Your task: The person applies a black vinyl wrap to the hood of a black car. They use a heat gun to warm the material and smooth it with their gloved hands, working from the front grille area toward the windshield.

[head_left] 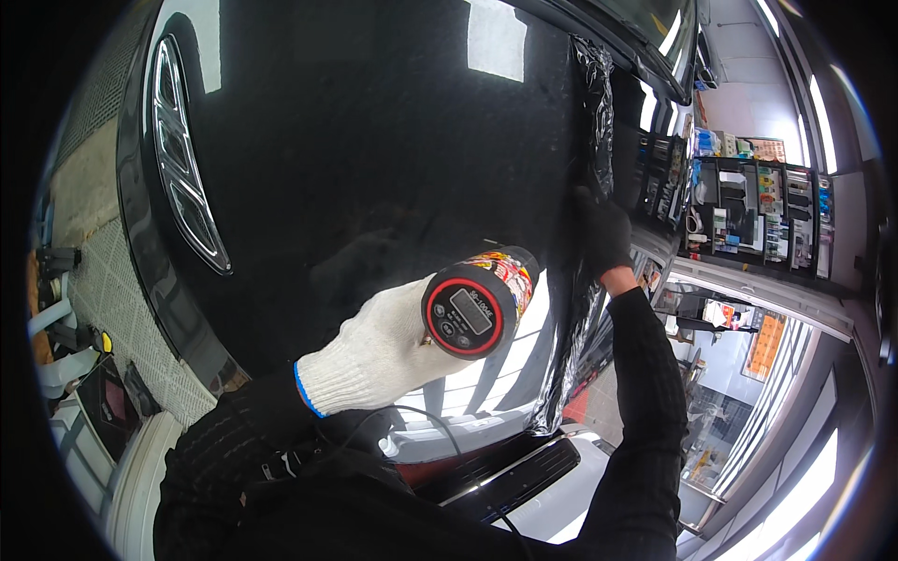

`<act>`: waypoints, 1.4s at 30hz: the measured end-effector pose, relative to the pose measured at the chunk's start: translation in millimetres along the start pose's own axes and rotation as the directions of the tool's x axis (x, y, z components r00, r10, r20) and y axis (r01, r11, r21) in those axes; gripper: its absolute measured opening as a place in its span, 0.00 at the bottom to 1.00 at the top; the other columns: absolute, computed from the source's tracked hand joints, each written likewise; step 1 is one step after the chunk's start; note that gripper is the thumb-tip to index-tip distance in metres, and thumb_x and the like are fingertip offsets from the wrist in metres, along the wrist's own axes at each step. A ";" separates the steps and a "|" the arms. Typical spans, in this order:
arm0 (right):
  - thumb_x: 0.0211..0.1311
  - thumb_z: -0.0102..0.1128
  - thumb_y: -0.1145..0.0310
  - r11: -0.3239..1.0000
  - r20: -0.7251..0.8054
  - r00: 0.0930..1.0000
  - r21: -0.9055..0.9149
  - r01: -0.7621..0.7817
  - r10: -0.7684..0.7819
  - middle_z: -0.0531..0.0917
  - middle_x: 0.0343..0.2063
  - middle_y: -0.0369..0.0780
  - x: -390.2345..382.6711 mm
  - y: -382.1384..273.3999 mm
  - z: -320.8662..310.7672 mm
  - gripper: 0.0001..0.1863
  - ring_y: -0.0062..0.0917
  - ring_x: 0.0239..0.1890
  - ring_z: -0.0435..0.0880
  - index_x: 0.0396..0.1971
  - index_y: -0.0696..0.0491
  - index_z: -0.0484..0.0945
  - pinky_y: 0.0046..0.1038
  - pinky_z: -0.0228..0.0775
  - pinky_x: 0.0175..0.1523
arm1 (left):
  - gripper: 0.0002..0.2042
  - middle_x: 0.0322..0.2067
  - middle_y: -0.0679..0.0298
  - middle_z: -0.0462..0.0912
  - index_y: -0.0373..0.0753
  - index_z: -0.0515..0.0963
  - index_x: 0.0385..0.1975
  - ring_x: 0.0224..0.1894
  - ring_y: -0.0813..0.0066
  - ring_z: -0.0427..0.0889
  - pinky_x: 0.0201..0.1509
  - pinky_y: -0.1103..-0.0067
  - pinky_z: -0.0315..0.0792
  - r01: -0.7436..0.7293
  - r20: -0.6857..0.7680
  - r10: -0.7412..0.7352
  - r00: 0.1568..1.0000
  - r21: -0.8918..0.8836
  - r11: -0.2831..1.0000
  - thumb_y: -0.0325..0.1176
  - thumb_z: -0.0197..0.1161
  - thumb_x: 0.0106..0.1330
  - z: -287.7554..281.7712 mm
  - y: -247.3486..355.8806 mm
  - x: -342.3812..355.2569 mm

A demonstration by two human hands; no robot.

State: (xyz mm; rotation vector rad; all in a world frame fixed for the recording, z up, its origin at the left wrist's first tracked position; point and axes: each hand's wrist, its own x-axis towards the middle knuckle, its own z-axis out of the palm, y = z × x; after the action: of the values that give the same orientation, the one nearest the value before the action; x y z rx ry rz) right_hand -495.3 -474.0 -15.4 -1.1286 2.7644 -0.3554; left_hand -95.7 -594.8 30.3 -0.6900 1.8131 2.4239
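Observation:
My left hand (383, 351), in a white knitted glove with a blue cuff, is closed around a heat gun (468, 313). The rear end of the heat gun faces up, with a small display, buttons and a red ring; its barrel carries a colourful wrap. It is held over a glossy black car panel (393, 150). My right hand (608, 229), in a black glove, is at the panel's right edge, closed at a strip of crinkled black film (596, 112). Its fingertips blend into the dark film. The film runs along that edge and hangs loose in folds.
A clear-and-chrome lamp or trim piece (182, 154) is set in the panel's left side. Shelves (758, 210) with bottles and small goods stand at the right, near a doorway. A cable (440, 421) loops below my left hand. Assorted items (61, 313) lie at the far left.

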 end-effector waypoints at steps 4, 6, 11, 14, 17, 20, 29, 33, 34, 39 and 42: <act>0.71 0.68 0.41 0.993 0.031 0.999 0.121 -0.017 0.014 0.91 0.30 0.52 -1.2 4.6 -2.9 0.32 0.40 0.37 0.93 0.41 0.61 0.90 0.38 0.79 0.46 | 0.26 0.50 0.52 0.87 0.35 0.78 0.61 0.54 0.61 0.88 0.61 0.66 0.82 0.013 0.021 -0.013 1.000 0.031 0.999 0.42 0.75 0.69 -1.7 -2.5 1.2; 0.73 0.62 0.59 0.994 0.095 0.990 -0.017 0.107 -0.105 0.89 0.32 0.50 -1.8 9.7 -3.6 0.16 0.44 0.38 0.91 0.53 0.50 0.86 0.41 0.80 0.43 | 0.26 0.51 0.52 0.87 0.35 0.78 0.61 0.54 0.61 0.88 0.61 0.66 0.82 -0.015 0.024 0.014 1.000 0.009 1.000 0.43 0.75 0.70 -2.0 -3.2 1.9; 0.70 0.63 0.61 0.983 0.085 0.979 0.007 0.183 -0.183 0.87 0.28 0.47 -3.3 13.6 -0.7 0.15 0.39 0.34 0.89 0.50 0.53 0.84 0.41 0.79 0.39 | 0.27 0.51 0.52 0.87 0.35 0.77 0.62 0.55 0.60 0.87 0.62 0.65 0.82 -0.003 0.026 0.003 1.000 0.008 1.000 0.43 0.75 0.69 -1.2 -1.7 3.4; 0.70 0.71 0.43 0.991 0.025 1.000 0.134 0.008 -0.011 0.87 0.24 0.43 -5.7 6.8 -1.1 0.31 0.24 0.29 0.85 0.34 0.63 0.88 0.32 0.75 0.38 | 0.28 0.52 0.52 0.87 0.35 0.76 0.63 0.56 0.61 0.87 0.63 0.65 0.82 0.053 0.047 -0.054 0.997 0.036 0.998 0.43 0.76 0.69 -2.7 -0.2 3.0; 0.71 0.71 0.44 0.977 0.025 1.000 0.212 0.001 -0.006 0.84 0.21 0.38 -9.1 -3.2 -3.5 0.30 0.20 0.26 0.81 0.30 0.63 0.87 0.30 0.72 0.34 | 0.29 0.52 0.52 0.86 0.36 0.75 0.64 0.56 0.61 0.87 0.63 0.66 0.82 0.043 0.059 -0.044 0.997 0.028 0.999 0.42 0.76 0.68 -3.1 -1.0 3.6; 0.71 0.71 0.45 0.957 0.059 0.998 0.285 -0.047 0.032 0.82 0.20 0.34 -11.2 -13.5 -7.5 0.29 0.17 0.24 0.77 0.29 0.61 0.87 0.28 0.69 0.32 | 0.29 0.52 0.52 0.86 0.36 0.75 0.64 0.56 0.62 0.87 0.63 0.66 0.82 0.004 0.055 -0.005 0.998 0.009 1.000 0.42 0.76 0.68 -3.1 -3.3 4.4; 0.70 0.72 0.43 0.947 0.093 0.978 0.248 -0.206 0.189 0.83 0.20 0.36 -17.6 -35.6 -22.6 0.31 0.18 0.26 0.77 0.30 0.62 0.87 0.30 0.69 0.34 | 0.29 0.51 0.52 0.86 0.35 0.76 0.59 0.56 0.61 0.87 0.62 0.65 0.83 0.000 0.002 0.000 1.000 0.018 1.000 0.43 0.80 0.64 -9.2 4.8 -6.4; 0.70 0.70 0.40 0.937 0.095 0.972 0.260 -0.232 0.214 0.85 0.22 0.40 -17.3 -37.1 -22.0 0.32 0.21 0.28 0.81 0.33 0.61 0.89 0.32 0.72 0.37 | 0.30 0.52 0.51 0.85 0.35 0.75 0.59 0.56 0.60 0.87 0.62 0.65 0.84 0.023 -0.001 -0.023 1.000 0.034 0.999 0.43 0.80 0.63 -12.4 5.5 -10.0; 0.70 0.70 0.39 0.935 0.085 0.973 0.271 -0.230 0.215 0.86 0.22 0.40 -17.4 -36.7 -21.4 0.33 0.21 0.28 0.82 0.34 0.61 0.89 0.32 0.72 0.38 | 0.30 0.52 0.51 0.85 0.35 0.75 0.59 0.56 0.60 0.87 0.62 0.64 0.84 0.017 -0.003 -0.017 1.000 0.067 0.998 0.43 0.80 0.63 -12.8 4.4 -10.5; 0.70 0.68 0.37 0.939 0.095 0.966 0.229 -0.256 0.241 0.87 0.23 0.43 -18.2 -31.2 -20.5 0.34 0.24 0.28 0.83 0.33 0.61 0.89 0.35 0.73 0.39 | 0.30 0.52 0.52 0.85 0.36 0.75 0.60 0.56 0.59 0.87 0.62 0.65 0.84 -0.030 -0.013 0.030 0.999 0.025 0.999 0.42 0.81 0.63 -12.6 -2.2 -14.7; 0.71 0.67 0.37 0.951 0.083 0.980 0.240 -0.197 0.183 0.85 0.21 0.43 -18.3 -27.8 -19.5 0.35 0.25 0.27 0.81 0.30 0.62 0.87 0.37 0.72 0.38 | 0.30 0.52 0.52 0.85 0.36 0.75 0.60 0.56 0.60 0.87 0.62 0.65 0.84 -0.032 -0.012 0.033 0.999 0.029 0.999 0.42 0.81 0.63 -14.0 -4.1 -16.1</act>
State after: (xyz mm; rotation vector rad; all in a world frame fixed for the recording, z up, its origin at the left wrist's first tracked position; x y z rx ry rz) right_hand -467.8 -477.2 11.4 -0.7937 2.6542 -0.6105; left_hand -75.5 -602.7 29.4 -0.6797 1.8747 2.4136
